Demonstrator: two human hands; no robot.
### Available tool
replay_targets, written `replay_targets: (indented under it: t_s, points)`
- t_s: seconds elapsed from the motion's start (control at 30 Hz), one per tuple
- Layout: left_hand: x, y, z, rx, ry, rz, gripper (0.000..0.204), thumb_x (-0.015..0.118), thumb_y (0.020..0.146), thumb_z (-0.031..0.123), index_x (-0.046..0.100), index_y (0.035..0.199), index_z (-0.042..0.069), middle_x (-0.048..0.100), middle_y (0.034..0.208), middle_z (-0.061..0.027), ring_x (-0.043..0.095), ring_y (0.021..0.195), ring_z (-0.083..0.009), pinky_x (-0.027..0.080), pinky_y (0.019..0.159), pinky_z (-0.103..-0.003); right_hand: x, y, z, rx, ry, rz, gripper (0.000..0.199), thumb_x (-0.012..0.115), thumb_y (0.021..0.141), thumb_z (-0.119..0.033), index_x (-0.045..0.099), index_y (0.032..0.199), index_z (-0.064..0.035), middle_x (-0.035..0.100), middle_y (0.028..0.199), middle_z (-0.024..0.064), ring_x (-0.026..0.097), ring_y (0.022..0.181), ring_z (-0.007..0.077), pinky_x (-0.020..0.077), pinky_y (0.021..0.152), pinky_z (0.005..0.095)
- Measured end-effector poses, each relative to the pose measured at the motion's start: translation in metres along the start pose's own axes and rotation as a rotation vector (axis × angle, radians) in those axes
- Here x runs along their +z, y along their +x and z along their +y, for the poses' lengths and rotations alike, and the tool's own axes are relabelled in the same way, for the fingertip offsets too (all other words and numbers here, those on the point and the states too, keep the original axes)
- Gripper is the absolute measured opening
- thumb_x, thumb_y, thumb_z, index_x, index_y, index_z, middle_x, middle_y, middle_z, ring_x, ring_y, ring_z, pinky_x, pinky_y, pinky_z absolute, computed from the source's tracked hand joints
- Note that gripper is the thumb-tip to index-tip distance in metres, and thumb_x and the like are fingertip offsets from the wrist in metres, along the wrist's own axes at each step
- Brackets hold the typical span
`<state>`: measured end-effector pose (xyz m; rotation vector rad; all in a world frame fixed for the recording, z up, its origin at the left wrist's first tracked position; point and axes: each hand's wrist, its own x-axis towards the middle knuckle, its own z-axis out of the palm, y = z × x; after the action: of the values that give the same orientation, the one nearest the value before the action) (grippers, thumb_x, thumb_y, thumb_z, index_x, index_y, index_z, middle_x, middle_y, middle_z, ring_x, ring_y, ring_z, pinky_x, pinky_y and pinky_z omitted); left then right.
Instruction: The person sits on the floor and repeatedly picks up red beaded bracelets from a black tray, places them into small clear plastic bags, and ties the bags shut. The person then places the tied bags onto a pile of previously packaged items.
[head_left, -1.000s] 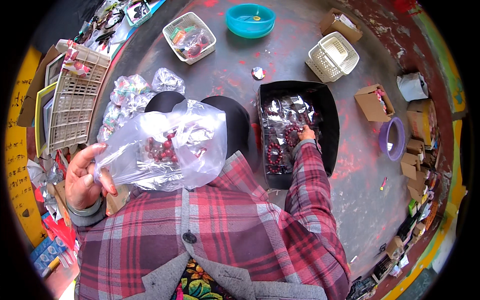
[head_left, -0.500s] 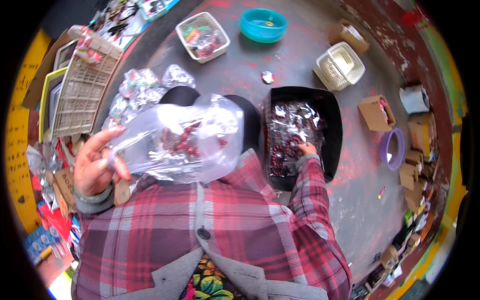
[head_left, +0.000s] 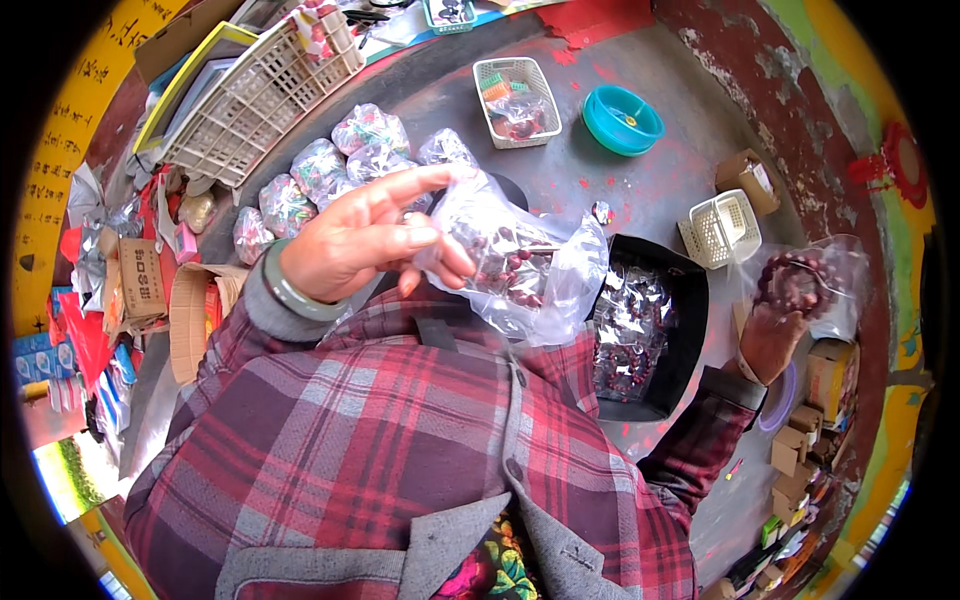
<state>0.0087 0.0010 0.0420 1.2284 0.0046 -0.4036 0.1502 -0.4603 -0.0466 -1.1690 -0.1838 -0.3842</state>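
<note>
My left hand (head_left: 365,240), with a pale bangle at the wrist, grips the mouth of a clear plastic bag (head_left: 570,300) over my lap. Dark red beaded bracelets (head_left: 515,275) show inside it. Out to the right, my raised right hand (head_left: 770,340) is closed on a small clear packet with a dark red beaded bracelet (head_left: 795,283) in it. Between the two hands sits a black box (head_left: 685,335), holding several similar bracelet packets (head_left: 630,335). The fingertips of my right hand are partly hidden behind the packet.
Several filled clear bags (head_left: 320,170) lie on the floor ahead left, beside a large white crate (head_left: 250,110). Farther off stand a white basket (head_left: 518,105), teal basins (head_left: 623,120) and a cream basket (head_left: 720,228). Small cardboard boxes (head_left: 790,450) line the right wall.
My right hand has come out of the black box with a bracelet packet and swung up to the right. My left hand stays on the bag. The whole view has turned.
</note>
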Motion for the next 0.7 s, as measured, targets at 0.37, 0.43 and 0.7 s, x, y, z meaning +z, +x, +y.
replay_targets:
  t_s: [0.37,0.43,0.7]
  points:
    - [-0.017,-0.008,-0.026,0.033,-0.130,-0.137,0.054,0.046,0.088,0.014,0.023,0.136,0.004,0.060,0.080,-0.0154,0.059,0.067,-0.0171,0.043,0.056,-0.021,0.242,-0.111,0.028,0.662,0.958,-0.548,0.049,0.056,0.082,-0.025,0.040,0.123,-0.0039,0.052,0.106,0.0130,0.051,0.102,0.0326,0.0325,0.096,0.0544]
    - [-0.019,-0.011,-0.026,0.056,-0.119,-0.128,0.055,0.046,0.088,0.014,0.022,0.136,0.004,0.060,0.080,-0.0151,0.059,0.068,-0.0173,0.043,0.056,-0.021,0.236,-0.110,0.041,0.662,0.765,-0.510,0.053,0.058,0.079,-0.020,0.037,0.125,-0.0045,0.052,0.110,0.0130,0.049,0.106,0.0346,0.0275,0.100,0.0552]
    - [-0.023,-0.015,-0.025,0.118,-0.108,-0.130,0.058,0.046,0.087,0.011,0.018,0.138,0.005,0.058,0.098,-0.0189,0.062,0.077,-0.0180,0.044,0.058,-0.020,0.191,-0.081,0.021,0.493,0.077,-0.839,0.039,0.063,0.079,-0.015,0.048,0.111,0.0005,0.059,0.101,0.0159,0.055,0.099,0.0276,0.0393,0.090,0.0391]
